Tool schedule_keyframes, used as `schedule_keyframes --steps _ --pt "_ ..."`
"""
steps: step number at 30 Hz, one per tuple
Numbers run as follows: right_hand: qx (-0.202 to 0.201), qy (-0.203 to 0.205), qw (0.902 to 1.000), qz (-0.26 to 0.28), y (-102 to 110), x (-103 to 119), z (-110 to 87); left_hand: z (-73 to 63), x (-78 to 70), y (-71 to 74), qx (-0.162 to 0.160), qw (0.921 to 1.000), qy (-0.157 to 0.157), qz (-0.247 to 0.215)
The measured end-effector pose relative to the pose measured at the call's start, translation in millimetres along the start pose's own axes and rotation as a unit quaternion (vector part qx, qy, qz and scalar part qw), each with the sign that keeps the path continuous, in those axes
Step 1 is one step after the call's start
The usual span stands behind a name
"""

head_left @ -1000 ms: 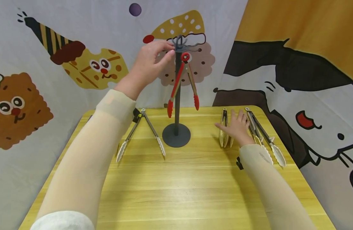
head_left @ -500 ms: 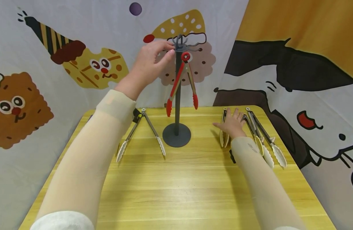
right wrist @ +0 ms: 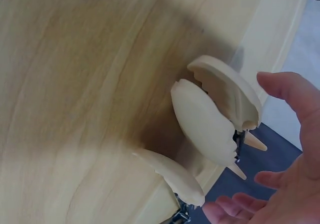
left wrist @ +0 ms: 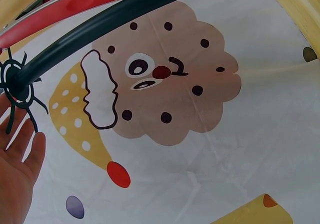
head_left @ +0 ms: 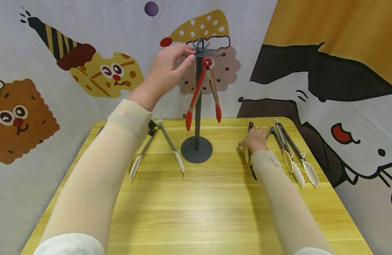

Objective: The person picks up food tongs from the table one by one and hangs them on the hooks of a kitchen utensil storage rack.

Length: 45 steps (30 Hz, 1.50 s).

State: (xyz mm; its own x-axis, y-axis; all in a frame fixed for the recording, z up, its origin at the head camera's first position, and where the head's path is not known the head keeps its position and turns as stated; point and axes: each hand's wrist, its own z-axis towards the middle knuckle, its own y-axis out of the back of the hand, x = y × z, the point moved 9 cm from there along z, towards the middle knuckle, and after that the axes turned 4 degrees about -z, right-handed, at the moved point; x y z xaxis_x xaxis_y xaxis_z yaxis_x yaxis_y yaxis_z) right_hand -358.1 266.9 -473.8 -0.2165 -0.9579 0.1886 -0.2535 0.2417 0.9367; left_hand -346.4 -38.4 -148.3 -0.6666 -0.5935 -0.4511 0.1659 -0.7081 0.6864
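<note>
My left hand [head_left: 167, 67] is at the top of a dark grey hook stand [head_left: 197, 150], thumb and index finger pinching one of its hooks. From another hook hang red tongs [head_left: 197, 88], legs spread. My right hand [head_left: 254, 139] hovers low over small pale-headed tongs [head_left: 246, 154] at the table's right rear, covering part of them. In the right wrist view its thumb and fingers stand apart on either side of the tongs' pale heads [right wrist: 205, 124], with nothing gripped. A further pale tongs head [right wrist: 172, 176] lies beside them.
Larger white-tipped tongs [head_left: 290, 141] lie to the right of my right hand, with spread tongs [head_left: 270, 130] next to them. More white-tipped tongs [head_left: 168, 138] lie spread left of the stand. A printed cloth [head_left: 119, 21] hangs behind the wooden table [head_left: 199, 212].
My right hand has moved left from between the tongs to over the small pale-headed pair and drawn its fingers in somewhat. My left hand stays at the hooks.
</note>
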Motion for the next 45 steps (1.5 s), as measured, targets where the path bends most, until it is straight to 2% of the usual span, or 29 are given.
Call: schedule_keyframes --steps 9,16,22,25,36,41,45 --pt "0.020 -0.032 0.9993 -0.007 -0.7 -0.1 -5.7 -0.5 0.0 1.1 -0.002 1.0000 0.001 -0.003" --pt "0.029 -0.031 0.9991 -0.008 -4.1 -3.3 -3.1 -0.4 0.4 -0.1 -0.003 1.0000 -0.001 0.000" --pt "0.026 -0.025 0.9986 -0.039 -10.0 -0.5 4.2 -1.8 -0.7 0.1 -0.003 1.0000 -0.001 -0.003" --pt "0.020 -0.029 0.9992 -0.019 -10.8 0.3 4.5 -1.5 -0.7 -0.8 -0.002 1.0000 -0.003 -0.001" --pt "-0.006 0.062 0.9981 -0.001 -10.4 22.4 2.9 -1.4 -1.0 1.0 -0.008 0.9999 -0.007 -0.005" --pt "-0.023 0.067 0.9975 -0.007 -11.9 24.9 2.8 -1.6 -1.3 1.5 -0.008 1.0000 -0.005 0.000" --pt "-0.022 0.042 0.9987 -0.017 -14.8 20.0 4.5 -1.0 -0.2 0.1 -0.004 1.0000 0.000 -0.002"
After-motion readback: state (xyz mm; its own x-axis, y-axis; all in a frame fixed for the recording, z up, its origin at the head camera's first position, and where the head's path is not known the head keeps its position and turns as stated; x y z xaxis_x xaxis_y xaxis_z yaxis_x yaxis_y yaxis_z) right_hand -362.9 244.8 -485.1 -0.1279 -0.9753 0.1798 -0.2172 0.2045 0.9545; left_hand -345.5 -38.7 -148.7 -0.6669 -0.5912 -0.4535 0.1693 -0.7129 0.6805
